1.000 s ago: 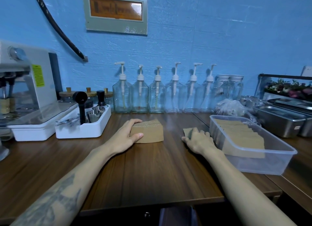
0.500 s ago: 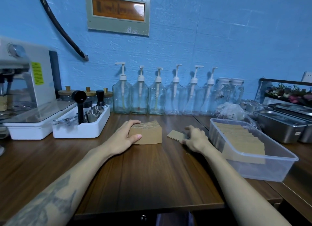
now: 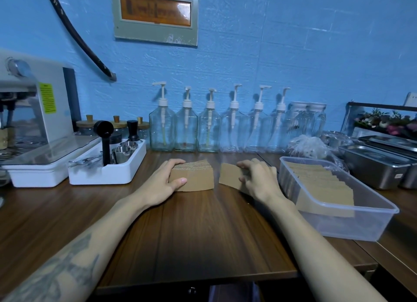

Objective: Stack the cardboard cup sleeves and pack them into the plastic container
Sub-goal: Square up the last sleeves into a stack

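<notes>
A sleeve stack (image 3: 194,177) is being gripped by the left hand (image 3: 161,184); a loose sleeve (image 3: 229,177) is being pinched by the right hand (image 3: 259,180) beside the container (image 3: 361,222).

The right hand (image 3: 259,180) has lifted a loose sleeve (image 3: 229,177) off the table and carried it nearer the sleeve stack (image 3: 195,177).

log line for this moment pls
left hand holds sleeve stack | right hand pinches loose sleeve | container part-filled
</notes>
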The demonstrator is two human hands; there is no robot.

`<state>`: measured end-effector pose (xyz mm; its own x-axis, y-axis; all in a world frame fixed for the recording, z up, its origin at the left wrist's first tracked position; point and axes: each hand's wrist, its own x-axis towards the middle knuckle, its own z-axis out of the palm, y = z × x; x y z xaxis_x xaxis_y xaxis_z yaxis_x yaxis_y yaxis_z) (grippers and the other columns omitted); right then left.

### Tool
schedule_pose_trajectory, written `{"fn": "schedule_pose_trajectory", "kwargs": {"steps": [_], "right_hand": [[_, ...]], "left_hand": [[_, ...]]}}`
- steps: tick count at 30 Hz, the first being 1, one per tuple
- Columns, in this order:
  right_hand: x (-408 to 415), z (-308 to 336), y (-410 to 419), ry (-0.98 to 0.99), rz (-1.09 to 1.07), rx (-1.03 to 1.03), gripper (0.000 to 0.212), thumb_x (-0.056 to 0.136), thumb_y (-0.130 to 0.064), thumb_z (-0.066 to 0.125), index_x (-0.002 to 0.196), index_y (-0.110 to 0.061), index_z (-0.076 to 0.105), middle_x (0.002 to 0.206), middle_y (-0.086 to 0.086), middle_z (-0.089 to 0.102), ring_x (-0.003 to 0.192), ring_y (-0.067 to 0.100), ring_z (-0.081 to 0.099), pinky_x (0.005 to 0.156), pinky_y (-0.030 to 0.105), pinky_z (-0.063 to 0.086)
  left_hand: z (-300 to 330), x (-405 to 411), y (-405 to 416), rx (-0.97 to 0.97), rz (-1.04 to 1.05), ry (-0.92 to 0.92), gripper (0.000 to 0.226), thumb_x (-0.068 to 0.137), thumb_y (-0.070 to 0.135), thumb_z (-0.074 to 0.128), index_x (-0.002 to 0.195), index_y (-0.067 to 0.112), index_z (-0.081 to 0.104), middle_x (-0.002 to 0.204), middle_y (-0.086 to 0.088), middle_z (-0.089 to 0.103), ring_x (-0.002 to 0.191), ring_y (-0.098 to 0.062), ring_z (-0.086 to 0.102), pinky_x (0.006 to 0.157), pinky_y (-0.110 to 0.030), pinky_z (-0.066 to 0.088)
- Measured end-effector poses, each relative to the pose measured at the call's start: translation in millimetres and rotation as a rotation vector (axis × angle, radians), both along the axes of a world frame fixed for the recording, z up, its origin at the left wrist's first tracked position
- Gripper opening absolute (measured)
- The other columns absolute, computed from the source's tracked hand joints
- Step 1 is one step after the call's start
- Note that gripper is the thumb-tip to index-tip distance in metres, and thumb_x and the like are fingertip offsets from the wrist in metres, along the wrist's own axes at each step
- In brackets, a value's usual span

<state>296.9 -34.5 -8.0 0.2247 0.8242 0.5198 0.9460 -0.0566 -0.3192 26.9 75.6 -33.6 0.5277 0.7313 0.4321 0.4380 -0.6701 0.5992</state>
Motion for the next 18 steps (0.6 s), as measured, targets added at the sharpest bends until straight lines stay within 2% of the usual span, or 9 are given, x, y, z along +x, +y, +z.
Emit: {"fn": "schedule_pose_trajectory", "kwargs": {"steps": [3, 5, 8, 10, 11, 13, 14, 16, 18], "right_hand": [[-7.0, 3.7, -1.3, 0.005, -0.001, 0.107, 0.030, 0.092, -0.015, 0.059, 0.117, -0.030, 0.067, 0.104, -0.002, 0.067, 0.097, 0.015, 0.036, 0.085, 0.037, 0.025], [-12.0, 7.8, -1.9, 0.102, -0.011, 0.170, 0.023, 0.092, -0.018, 0.060, 0.106, -0.033, 0.069, 0.098, -0.004, 0.068, 0.098, 0.015, 0.039, 0.084, 0.035, 0.027], [-21.5, 16.6, -3.5, 0.513, 0.117, 0.237, 0.020, 0.089, -0.011, 0.066, 0.099, -0.029, 0.064, 0.089, -0.001, 0.068, 0.092, 0.023, 0.060, 0.080, 0.031, 0.046], [-29.6, 19.0, -5.7, 0.698, 0.252, 0.229, 0.036, 0.087, -0.001, 0.067, 0.115, -0.021, 0.055, 0.085, 0.005, 0.067, 0.078, 0.022, 0.063, 0.071, 0.026, 0.048], [-32.9, 19.1, -6.7, 0.741, 0.312, 0.198, 0.050, 0.086, 0.003, 0.068, 0.127, -0.018, 0.047, 0.087, 0.008, 0.066, 0.076, 0.021, 0.064, 0.070, 0.028, 0.050], [-38.5, 17.1, -7.4, 0.831, 0.429, 0.126, 0.080, 0.085, 0.010, 0.066, 0.145, -0.024, 0.027, 0.100, 0.009, 0.063, 0.076, 0.022, 0.068, 0.069, 0.034, 0.057], [-41.3, 14.6, -6.1, 0.874, 0.476, 0.104, 0.088, 0.084, 0.013, 0.065, 0.149, -0.028, 0.021, 0.107, 0.007, 0.061, 0.076, 0.019, 0.070, 0.066, 0.031, 0.058], [-47.7, 10.1, -2.6, 0.855, 0.460, 0.093, 0.088, 0.083, 0.014, 0.065, 0.148, -0.030, 0.026, 0.114, -0.001, 0.058, 0.080, 0.009, 0.070, 0.062, 0.021, 0.055], [-52.5, 4.0, 2.9, 0.781, 0.331, 0.080, 0.072, 0.083, 0.007, 0.069, 0.142, -0.025, 0.042, 0.115, 0.002, 0.062, 0.084, 0.014, 0.068, 0.065, 0.020, 0.055]], "left_hand": [[-0.1, -0.4, 0.3, -0.005, 0.005, 0.000, 0.047, 0.096, 0.035, 0.061, 0.138, 0.036, 0.041, 0.133, 0.012, 0.047, 0.097, 0.004, 0.049, 0.081, -0.018, 0.036], [0.3, -0.9, -0.1, -0.012, 0.008, -0.003, 0.048, 0.096, 0.035, 0.061, 0.139, 0.035, 0.040, 0.135, 0.011, 0.046, 0.112, -0.005, 0.048, 0.091, -0.025, 0.036], [1.3, -0.7, -1.4, -0.024, 0.008, -0.004, 0.048, 0.096, 0.033, 0.060, 0.140, 0.033, 0.040, 0.137, 0.010, 0.044, 0.121, -0.010, 0.046, 0.097, -0.028, 0.036], [1.6, -0.3, -2.2, -0.040, 0.009, -0.002, 0.048, 0.097, 0.034, 0.059, 0.140, 0.034, 0.039, 0.136, 0.009, 0.044, 0.119, -0.011, 0.047, 0.098, -0.028, 0.037], [1.5, -0.2, -2.7, -0.045, 0.012, 0.003, 0.048, 0.097, 0.034, 0.058, 0.141, 0.034, 0.038, 0.135, 0.008, 0.044, 0.116, -0.011, 0.049, 0.097, -0.028, 0.037], [1.8, -0.1, -3.2, -0.056, 0.015, 0.018, 0.048, 0.099, 0.036, 0.055, 0.142, 0.033, 0.036, 0.136, 0.007, 0.043, 0.114, -0.011, 0.049, 0.097, -0.029, 0.038], [2.1, -0.1, -3.4, -0.066, 0.013, 0.020, 0.047, 0.100, 0.036, 0.052, 0.143, 0.033, 0.035, 0.138, 0.007, 0.041, 0.119, -0.011, 0.047, 0.102, -0.031, 0.037], [3.2, -0.2, -4.0, -0.089, 0.007, 0.016, 0.045, 0.103, 0.037, 0.046, 0.145, 0.031, 0.034, 0.141, 0.006, 0.040, 0.130, -0.012, 0.040, 0.110, -0.036, 0.033], [4.1, 0.0, -4.7, -0.104, 0.003, 0.010, 0.043, 0.104, 0.039, 0.039, 0.146, 0.031, 0.034, 0.141, 0.005, 0.039, 0.133, -0.013, 0.039, 0.111, -0.037, 0.032]]}}
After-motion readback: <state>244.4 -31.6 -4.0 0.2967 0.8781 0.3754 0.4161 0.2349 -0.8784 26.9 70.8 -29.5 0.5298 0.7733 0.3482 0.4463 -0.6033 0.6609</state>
